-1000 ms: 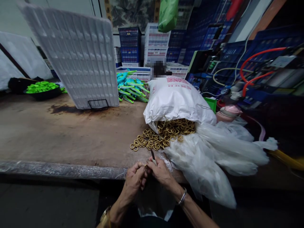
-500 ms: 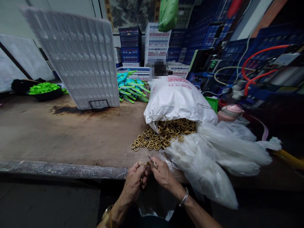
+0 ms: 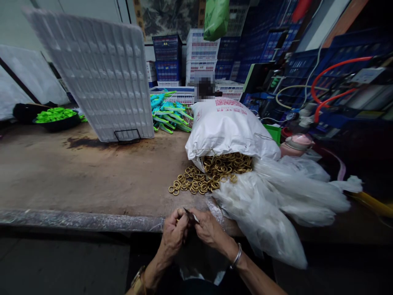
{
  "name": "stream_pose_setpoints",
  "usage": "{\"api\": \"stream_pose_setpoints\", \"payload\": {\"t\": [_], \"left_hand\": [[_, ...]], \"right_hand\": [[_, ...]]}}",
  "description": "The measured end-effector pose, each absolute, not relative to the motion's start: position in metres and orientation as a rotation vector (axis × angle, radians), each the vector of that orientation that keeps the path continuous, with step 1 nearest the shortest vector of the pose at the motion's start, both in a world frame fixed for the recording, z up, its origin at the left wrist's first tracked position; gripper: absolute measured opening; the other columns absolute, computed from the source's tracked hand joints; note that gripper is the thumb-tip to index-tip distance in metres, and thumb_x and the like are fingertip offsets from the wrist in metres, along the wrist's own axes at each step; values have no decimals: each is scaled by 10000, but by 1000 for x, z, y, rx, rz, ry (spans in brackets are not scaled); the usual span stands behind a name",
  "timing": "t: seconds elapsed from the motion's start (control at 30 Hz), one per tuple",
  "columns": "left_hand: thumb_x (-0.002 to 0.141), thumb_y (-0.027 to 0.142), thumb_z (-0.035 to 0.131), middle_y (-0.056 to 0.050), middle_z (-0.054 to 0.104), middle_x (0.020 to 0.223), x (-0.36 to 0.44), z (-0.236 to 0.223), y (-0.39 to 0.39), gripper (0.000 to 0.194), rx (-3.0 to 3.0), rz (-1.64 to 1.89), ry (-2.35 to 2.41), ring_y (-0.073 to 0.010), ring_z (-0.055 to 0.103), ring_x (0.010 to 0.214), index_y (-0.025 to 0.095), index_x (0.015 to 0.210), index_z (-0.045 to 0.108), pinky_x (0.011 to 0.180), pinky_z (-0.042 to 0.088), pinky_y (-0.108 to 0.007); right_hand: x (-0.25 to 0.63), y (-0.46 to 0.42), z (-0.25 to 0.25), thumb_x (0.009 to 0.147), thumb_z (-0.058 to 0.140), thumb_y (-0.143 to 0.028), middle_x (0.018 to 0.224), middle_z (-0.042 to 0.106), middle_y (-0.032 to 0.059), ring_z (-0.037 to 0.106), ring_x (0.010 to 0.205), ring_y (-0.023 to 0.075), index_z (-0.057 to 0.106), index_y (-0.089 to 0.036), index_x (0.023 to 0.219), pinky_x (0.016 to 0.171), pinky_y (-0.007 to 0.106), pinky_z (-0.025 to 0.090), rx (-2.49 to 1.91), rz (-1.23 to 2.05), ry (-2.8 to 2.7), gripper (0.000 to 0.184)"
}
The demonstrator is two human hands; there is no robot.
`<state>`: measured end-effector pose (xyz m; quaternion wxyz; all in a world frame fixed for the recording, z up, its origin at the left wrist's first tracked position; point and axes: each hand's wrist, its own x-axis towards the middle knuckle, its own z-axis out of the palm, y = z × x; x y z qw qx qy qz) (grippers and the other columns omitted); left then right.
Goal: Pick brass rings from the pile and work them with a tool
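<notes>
My left hand (image 3: 174,232) is closed, with a brass ring (image 3: 177,221) partly showing between thumb and fingers. Close beside it, my right hand (image 3: 209,230) grips a small knife (image 3: 190,214); its dark pointed blade reaches toward the left thumb. Whether the blade touches the ring cannot be made out. Both hands are held at the front edge of the table, above my lap. Just beyond them, loose brass rings (image 3: 196,185) spill onto the tabletop from the mouth of a white woven sack (image 3: 230,127).
Crumpled clear plastic bags (image 3: 264,205) hang over the table edge at right. A white ribbed panel (image 3: 101,78) stands at left, near a black bowl (image 3: 58,123) of green pieces. Blue-green plastic parts (image 3: 170,112) lie behind. A person's blurred head (image 3: 205,87) shows beyond the sack.
The knife in my right hand has swung left and its blade now points at my left thumb. The ring between my hands is now more covered by the left fingers.
</notes>
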<state>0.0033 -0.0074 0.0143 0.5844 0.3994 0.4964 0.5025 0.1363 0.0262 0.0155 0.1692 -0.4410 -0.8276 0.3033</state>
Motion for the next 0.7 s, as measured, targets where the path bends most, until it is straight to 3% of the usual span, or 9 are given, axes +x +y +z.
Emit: {"api": "stream_pose_setpoints", "payload": {"t": [0.1, 0.3, 0.53, 0.63, 0.7], "left_hand": [[731, 518, 536, 73, 353, 451, 0, 19, -11, 382, 1010, 1195, 1145, -45, 284, 388, 183, 602, 406, 388, 233, -168], [761, 480, 514, 45, 423, 477, 4, 27, -33, 343, 1031, 962, 968, -43, 333, 369, 166, 630, 472, 379, 243, -172], [687, 412, 596, 30, 412, 347, 7, -48, -45, 322, 699, 598, 1064, -76, 348, 301, 130, 534, 570, 329, 200, -186], [673, 348, 647, -14, 509, 421, 1, -62, -49, 272, 679, 718, 1081, -120, 476, 406, 142, 502, 596, 385, 308, -212], [690, 298, 659, -37, 610, 604, 0, -61, -52, 163, 647, 834, 1062, -152, 564, 582, 168, 599, 620, 490, 418, -236]], "right_hand": [[140, 30, 11, 674, 360, -77, 659, 578, 5, 481, 578, 125, 523, -195, 811, 530, 238, 264, -1304, 825, -2443, 244], [144, 45, 5, 712, 385, -112, 679, 597, 23, 522, 594, 147, 518, -177, 910, 539, 257, 254, -1629, 435, -2486, 247], [134, 82, 5, 806, 399, -139, 802, 638, 36, 587, 734, 155, 447, -193, 1087, 604, 240, 299, -1800, 279, -2229, 291], [127, 92, 2, 837, 416, -202, 813, 648, 33, 601, 745, 165, 458, -207, 1059, 597, 245, 301, -1841, 256, -2212, 226], [123, 95, 1, 846, 418, -223, 803, 651, 25, 608, 741, 167, 475, -218, 1002, 586, 247, 297, -1865, 247, -2211, 166]]}}
